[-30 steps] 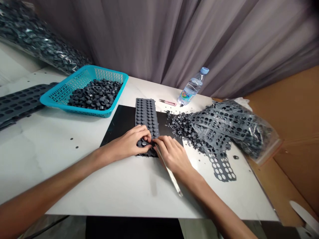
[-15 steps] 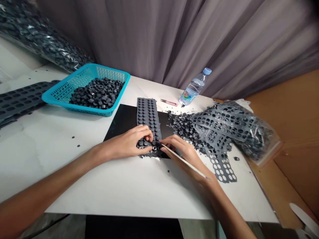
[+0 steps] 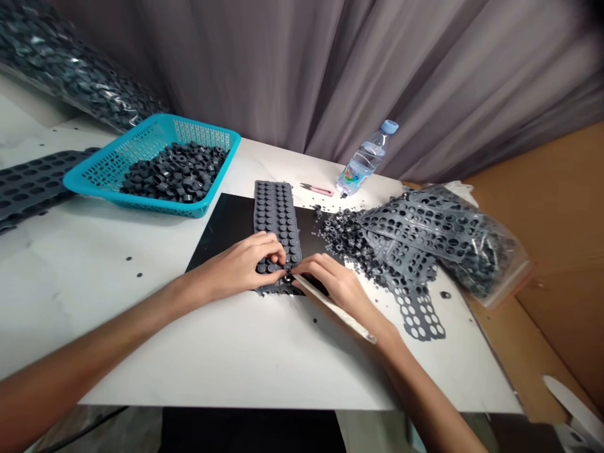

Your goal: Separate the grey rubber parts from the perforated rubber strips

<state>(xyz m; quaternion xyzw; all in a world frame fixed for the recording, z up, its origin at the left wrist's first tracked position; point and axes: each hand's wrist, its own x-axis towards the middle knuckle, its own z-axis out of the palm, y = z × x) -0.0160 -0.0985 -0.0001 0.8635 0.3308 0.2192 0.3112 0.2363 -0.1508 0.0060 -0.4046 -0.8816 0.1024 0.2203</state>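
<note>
A grey rubber sheet with rows of round raised pieces [image 3: 275,211] lies on a black mat [image 3: 226,220]. My left hand [image 3: 252,261] rests over the sheet's near left part, thumb and fingers curled in towards a small dark piece by the fingertips. From the right, my right hand [image 3: 335,283] holds a thin pale stick-like tool [image 3: 337,309], its tip at the sheet beside my left thumb. The fingertips of both hands nearly meet there, and what lies between them is partly hidden.
A blue basket [image 3: 207,204] of dark rings stands at the left, near a perforated sheet [image 3: 33,182]. Behind the mat are pink snips [image 3: 317,189] and a water bottle [image 3: 363,160]. Loose rings [image 3: 349,236], punched sheets [image 3: 419,226] and a plastic bag [image 3: 491,264] lie right.
The whole view has shifted slightly. The tool in my right hand has tilted, its rear end now lower and further left. Both hands stay at the sheet's near part.
</note>
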